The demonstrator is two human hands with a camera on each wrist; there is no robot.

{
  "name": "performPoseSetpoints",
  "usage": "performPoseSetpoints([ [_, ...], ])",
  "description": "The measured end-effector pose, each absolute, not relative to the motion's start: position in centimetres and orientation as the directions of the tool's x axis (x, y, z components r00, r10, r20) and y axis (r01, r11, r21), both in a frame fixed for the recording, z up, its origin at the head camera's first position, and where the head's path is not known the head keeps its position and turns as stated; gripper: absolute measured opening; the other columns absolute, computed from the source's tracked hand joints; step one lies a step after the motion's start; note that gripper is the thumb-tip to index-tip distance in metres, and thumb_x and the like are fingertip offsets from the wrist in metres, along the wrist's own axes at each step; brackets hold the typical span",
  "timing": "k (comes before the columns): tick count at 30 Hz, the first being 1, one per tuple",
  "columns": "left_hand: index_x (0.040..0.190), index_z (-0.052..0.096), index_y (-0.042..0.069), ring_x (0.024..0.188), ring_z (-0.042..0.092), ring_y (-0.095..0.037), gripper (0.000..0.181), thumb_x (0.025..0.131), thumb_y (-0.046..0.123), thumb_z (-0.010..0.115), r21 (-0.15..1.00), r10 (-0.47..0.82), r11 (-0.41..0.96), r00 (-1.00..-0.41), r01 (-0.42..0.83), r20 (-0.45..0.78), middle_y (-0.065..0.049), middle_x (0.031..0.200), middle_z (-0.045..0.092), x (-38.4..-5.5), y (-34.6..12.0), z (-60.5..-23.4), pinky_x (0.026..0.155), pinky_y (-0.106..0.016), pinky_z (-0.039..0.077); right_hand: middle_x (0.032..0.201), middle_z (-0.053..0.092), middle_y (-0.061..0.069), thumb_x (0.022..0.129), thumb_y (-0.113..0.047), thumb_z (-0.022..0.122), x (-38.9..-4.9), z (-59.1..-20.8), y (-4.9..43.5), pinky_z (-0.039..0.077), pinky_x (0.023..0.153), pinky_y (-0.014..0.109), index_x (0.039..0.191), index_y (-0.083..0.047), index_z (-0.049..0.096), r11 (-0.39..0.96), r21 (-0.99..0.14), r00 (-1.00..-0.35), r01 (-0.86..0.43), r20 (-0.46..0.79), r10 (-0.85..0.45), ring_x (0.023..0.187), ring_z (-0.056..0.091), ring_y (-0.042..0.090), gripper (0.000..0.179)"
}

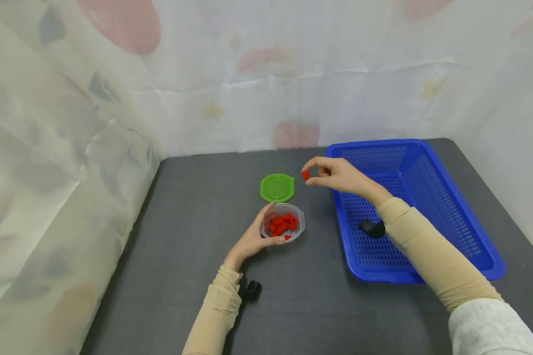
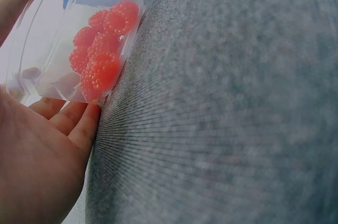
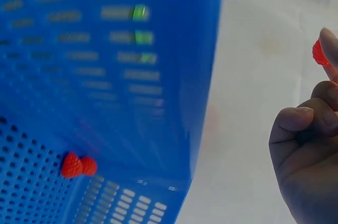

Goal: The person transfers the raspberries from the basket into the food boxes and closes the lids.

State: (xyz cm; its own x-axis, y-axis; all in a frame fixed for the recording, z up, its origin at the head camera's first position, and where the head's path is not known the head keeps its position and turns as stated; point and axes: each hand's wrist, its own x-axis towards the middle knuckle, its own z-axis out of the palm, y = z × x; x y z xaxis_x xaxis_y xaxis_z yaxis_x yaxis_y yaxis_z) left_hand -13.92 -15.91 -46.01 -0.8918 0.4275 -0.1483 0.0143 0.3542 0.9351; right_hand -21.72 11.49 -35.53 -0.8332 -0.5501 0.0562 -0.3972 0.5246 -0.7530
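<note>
My left hand holds a clear plastic tub on the table, with the thumb at its near rim and fingers round its far side. Several red raspberries lie inside it; in the left wrist view the raspberries show through the tub wall. Between thumb and forefinger my right hand pinches one raspberry, held above the table near the left rim of a blue basket. Two raspberries lie in a corner of that basket in the right wrist view.
Just behind the tub lies a green lid, flat on the dark grey table. The basket takes up the table's right side under my right forearm. A patterned white sheet hangs behind the table and along its sides.
</note>
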Motion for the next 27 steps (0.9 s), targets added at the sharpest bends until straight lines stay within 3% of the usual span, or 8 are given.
performPoseSetpoints([
  [13, 0.150, 0.012, 0.019, 0.138, 0.032, -0.023, 0.094, 0.080, 0.017, 0.073, 0.934, 0.430, 0.358, -0.889, 0.009, -0.156, -0.008, 0.149, 0.033, -13.8, -15.8, -45.8, 0.114, -0.047, 0.024, 0.056, 0.035, -0.004, 0.088, -0.028, 0.065, -21.0, -36.1, 8.6, 0.034, 0.055, 0.026, 0.110, -0.022, 0.063, 0.460, -0.747, -0.711, -0.481, 0.026, -0.703, 0.048, 0.031, 0.009, 0.023],
  [27, 0.150, 0.012, 0.022, 0.139, 0.032, -0.022, 0.093, 0.080, 0.016, 0.073, 0.936, 0.423, 0.352, -0.892, 0.000, -0.159, -0.006, 0.149, 0.033, -13.8, -15.9, -45.9, 0.114, -0.048, 0.024, 0.056, 0.035, -0.005, 0.087, -0.026, 0.066, -20.7, -34.5, 7.4, 0.035, 0.057, 0.025, 0.108, -0.021, 0.063, 0.427, -0.735, -0.643, -0.526, 0.016, -0.766, 0.051, 0.035, 0.010, 0.022],
])
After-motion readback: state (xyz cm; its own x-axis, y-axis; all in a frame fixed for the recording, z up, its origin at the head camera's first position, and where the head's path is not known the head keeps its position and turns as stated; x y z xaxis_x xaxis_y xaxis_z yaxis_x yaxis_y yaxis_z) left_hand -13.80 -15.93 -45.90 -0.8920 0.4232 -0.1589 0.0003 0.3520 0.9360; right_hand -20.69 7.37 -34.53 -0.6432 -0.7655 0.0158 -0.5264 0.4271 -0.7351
